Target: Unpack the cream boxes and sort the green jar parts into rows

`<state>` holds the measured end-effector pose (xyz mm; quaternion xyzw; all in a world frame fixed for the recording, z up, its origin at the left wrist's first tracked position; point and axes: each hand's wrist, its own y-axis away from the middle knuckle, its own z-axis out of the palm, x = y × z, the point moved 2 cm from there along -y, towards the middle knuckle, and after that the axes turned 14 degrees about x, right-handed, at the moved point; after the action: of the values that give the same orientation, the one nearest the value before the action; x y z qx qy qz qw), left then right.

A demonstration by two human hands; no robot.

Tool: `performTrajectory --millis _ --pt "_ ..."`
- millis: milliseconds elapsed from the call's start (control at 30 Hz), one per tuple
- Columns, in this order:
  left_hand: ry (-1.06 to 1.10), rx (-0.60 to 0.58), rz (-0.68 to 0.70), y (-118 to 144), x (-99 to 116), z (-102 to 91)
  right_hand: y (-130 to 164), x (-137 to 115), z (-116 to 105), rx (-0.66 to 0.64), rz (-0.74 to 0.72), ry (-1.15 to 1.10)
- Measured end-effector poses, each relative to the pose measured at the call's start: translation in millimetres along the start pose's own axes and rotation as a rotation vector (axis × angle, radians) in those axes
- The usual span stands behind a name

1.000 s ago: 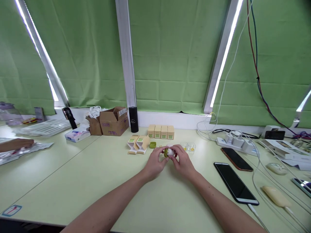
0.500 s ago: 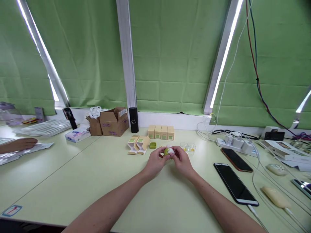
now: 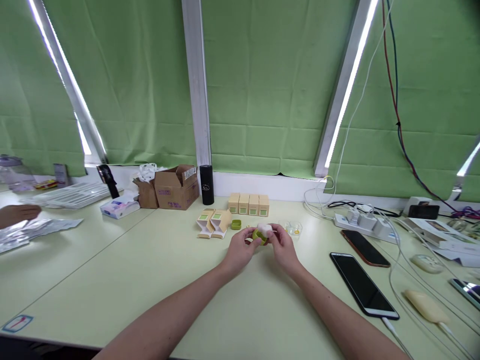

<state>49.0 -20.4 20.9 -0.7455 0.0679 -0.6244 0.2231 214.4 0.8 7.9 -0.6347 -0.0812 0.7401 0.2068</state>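
Observation:
My left hand [image 3: 238,250] and my right hand [image 3: 284,247] meet at the middle of the pale green table [image 3: 157,280]. Between their fingertips they hold a small green round case [image 3: 258,235] with a white piece [image 3: 264,229] on top of it. Just behind lie a small green lid [image 3: 236,224], two open tan cartons [image 3: 213,222] and a clear blister tray [image 3: 292,228]. A row of several shut tan boxes [image 3: 248,204] stands farther back.
A black cylinder [image 3: 206,184] and brown cardboard boxes [image 3: 172,187] stand by the window sill. Two phones [image 3: 363,282] [image 3: 365,246], a power strip [image 3: 363,222] and cables lie to the right. Another person's hand [image 3: 15,214] rests on foil bags [image 3: 30,231] at far left.
My hands have lifted the green case slightly, and the white piece now sits up on top of it. The other person's hand at far left has drawn back toward the edge.

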Motion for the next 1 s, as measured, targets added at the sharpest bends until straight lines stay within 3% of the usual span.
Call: performTrajectory --millis 133,333,500,1000 --pt "0.06 0.086 -0.124 -9 -18 -5.2 -18 2 -17 0.16 0.172 -0.258" --pt "0.173 0.147 -0.18 -16 -30 -7.7 -29 16 -33 0.178 0.443 -0.437" --pt "0.169 0.194 -0.162 -18 -33 -8.7 -30 18 -32 0.108 0.396 -0.371" --pt "0.162 0.221 -0.14 -15 -23 -10.1 -22 -7 -25 0.091 0.175 -0.24"
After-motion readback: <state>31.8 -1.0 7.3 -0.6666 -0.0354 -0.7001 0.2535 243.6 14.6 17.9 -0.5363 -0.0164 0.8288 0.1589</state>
